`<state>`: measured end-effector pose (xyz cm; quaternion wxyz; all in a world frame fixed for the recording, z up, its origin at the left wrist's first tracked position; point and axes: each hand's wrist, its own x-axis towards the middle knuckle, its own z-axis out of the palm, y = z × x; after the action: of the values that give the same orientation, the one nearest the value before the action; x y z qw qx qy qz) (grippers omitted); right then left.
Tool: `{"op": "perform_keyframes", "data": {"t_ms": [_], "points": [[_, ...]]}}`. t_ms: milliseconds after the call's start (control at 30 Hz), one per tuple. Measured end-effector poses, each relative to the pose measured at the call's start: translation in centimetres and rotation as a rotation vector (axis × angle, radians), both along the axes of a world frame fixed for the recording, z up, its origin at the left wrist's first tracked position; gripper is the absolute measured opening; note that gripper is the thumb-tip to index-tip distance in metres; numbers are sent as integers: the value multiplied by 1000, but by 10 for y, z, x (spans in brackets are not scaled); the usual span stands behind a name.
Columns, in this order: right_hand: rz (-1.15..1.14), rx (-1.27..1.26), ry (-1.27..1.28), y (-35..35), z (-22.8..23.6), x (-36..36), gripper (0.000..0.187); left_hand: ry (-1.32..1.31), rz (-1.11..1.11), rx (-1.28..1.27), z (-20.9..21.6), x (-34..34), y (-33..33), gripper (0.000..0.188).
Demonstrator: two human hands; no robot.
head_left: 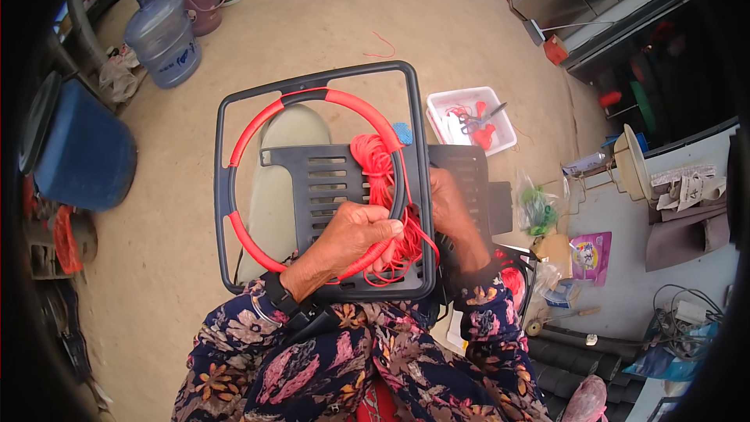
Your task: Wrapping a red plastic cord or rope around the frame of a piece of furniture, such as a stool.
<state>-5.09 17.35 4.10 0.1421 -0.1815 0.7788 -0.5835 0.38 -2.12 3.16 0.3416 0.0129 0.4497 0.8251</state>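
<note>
Hoop sits clasped in left fingers, beside red cord bundle.

Single fisheye view from wearer's head, facing down, close over left hand and right hand, floor farther off (straight edges bowing outward)

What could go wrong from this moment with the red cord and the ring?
Loose strands of the cord hang in loops by the ring, so they might tangle. One strand crosses the right bar of the frame and could snag there. If the left hand eases its grip on the ring, the nearby cord may loosen.
</note>
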Motion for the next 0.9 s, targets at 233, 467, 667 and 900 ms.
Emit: {"op": "perform_keyframes", "data": {"t_ms": [233,467,667,900], "points": [[-499,-111,-190,10,12,-2,21,99,25,-118,0,2,8,24],[66,641,534,-53,65,9,22,171,37,-175,-6,3,9,14],[421,1021,522,-82,46,-28,30,157,29,-197,1,6,10,12],[-62,-16,153,-72,61,-51,27,100,25,-238,3,7,8,24]]}}
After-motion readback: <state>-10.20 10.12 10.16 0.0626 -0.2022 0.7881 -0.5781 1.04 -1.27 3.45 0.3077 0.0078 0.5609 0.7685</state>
